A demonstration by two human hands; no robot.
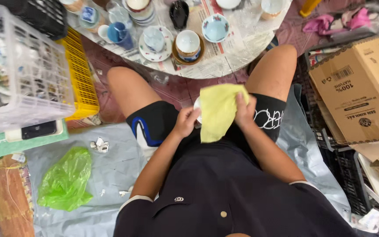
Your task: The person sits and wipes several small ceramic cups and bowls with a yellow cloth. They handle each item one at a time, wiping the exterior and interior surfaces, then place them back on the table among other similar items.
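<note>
Far to my left a white plastic basket (pixel 20 66) sits stuffed with papers, with a yellow crate (pixel 82 74) just beside it. A crumpled green plastic bag (pixel 66 177) lies below them on the grey sheet (pixel 110 171) that I am sitting on.

Ahead of my knees is a round table (pixel 224 61) covered in newspaper and crowded with cups and saucers. Among them are a blue mug (pixel 120 33), a brown-rimmed cup (pixel 188 44) and a pale blue bowl (pixel 216 28).

My left hand (pixel 185 120) is over my lap, fingers curled closed around a small white dish (pixel 197 109). Only a sliver of its rim shows at my fingertips, because the rest is hidden behind the cloth.

The yellow cloth (pixel 218 112) hangs between my two hands. It touches the dish on its left edge and drapes down over my dark shorts.

My right hand (pixel 244 109) is pressed against the cloth's right side, closed on it with the thumb pinching the fabric near the top. The dish lies just left of this hand, behind the cloth.

Further right, a cardboard box (pixel 362 87) rests on a dark wire crate (pixel 341 166), well apart from my hands. Pink rags (pixel 336 22) lie on the floor above it.
</note>
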